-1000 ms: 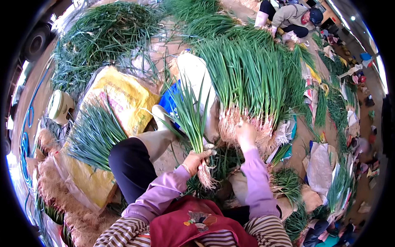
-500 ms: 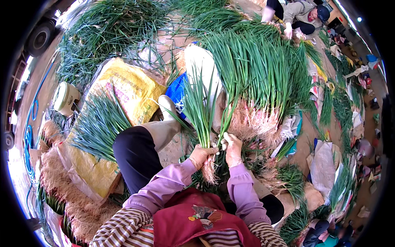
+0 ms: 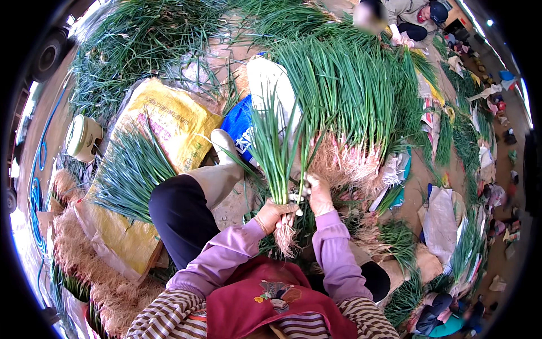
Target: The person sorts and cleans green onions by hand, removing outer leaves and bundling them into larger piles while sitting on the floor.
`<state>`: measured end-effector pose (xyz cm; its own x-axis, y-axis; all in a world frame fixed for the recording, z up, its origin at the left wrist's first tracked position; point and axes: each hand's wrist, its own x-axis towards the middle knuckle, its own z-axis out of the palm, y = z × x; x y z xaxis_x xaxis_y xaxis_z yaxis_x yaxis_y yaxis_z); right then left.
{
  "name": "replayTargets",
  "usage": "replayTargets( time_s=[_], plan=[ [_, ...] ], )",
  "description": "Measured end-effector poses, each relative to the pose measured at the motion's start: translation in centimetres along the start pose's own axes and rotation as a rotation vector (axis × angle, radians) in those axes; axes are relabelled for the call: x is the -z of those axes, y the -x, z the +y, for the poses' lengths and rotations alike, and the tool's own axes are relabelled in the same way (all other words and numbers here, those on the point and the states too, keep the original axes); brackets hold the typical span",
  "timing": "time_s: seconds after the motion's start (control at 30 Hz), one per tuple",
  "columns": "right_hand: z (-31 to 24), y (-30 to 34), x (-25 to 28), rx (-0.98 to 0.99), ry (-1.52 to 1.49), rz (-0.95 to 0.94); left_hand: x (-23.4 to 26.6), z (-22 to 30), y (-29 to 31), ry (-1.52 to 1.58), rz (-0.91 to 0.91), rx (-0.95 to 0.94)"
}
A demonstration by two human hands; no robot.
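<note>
My left hand (image 3: 275, 216) is closed round the lower ends of a bunch of green onions (image 3: 275, 155). Their leaves point away from me, and pale roots hang below the fist. Just to the right, my right hand (image 3: 319, 195) has its fingers curled in a pinch at a few thinner green onion stalks (image 3: 305, 152) beside the bunch. The lower ends of these stalks reach down to my left hand. A large row of green onions (image 3: 350, 96) lies beyond my hands to the right, roots toward me.
A yellow sack (image 3: 169, 121) lies at left under a smaller green onion pile (image 3: 132, 172). Beside it are a pale bucket (image 3: 83, 137) and a blue hose (image 3: 36, 198). Rooty bundles (image 3: 90, 248) line the lower left. Another person (image 3: 415, 20) crouches at the far right.
The thinner stalks, earlier at my right fingers, now stand closer against the bunch, their bases at my left hand. My right hand has shifted slightly up. The view has moved a little.
</note>
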<state>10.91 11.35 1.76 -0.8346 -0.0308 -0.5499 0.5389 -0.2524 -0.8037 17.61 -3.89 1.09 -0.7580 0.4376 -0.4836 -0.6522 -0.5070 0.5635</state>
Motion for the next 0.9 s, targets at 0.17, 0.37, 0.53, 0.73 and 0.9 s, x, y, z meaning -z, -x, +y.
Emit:
replayTargets(
  time_s=[0.17,0.37,0.53,0.73,0.9],
  plan=[
    [5.0,1.2,3.5,-0.108,1.856,-0.506,0.1,1.3,0.0,-0.018,0.08,-0.061],
    [-7.6,-2.6,2.1,0.157,1.102,0.395,0.1,1.8,-0.6,0.189,0.085,-0.095],
    [-8.3,-11.1,7.2,0.374,1.821,0.419,0.0,1.9,-1.9,0.13,0.158,-0.023],
    [-2.4,3.7,1.9,0.96,1.469,0.044,-0.6,1.7,-1.9,0.0,0.202,-0.055],
    [0.1,6.7,1.4,0.169,0.517,-0.046,-1.1,1.6,-1.4,-0.032,0.168,-0.013]
  ],
)
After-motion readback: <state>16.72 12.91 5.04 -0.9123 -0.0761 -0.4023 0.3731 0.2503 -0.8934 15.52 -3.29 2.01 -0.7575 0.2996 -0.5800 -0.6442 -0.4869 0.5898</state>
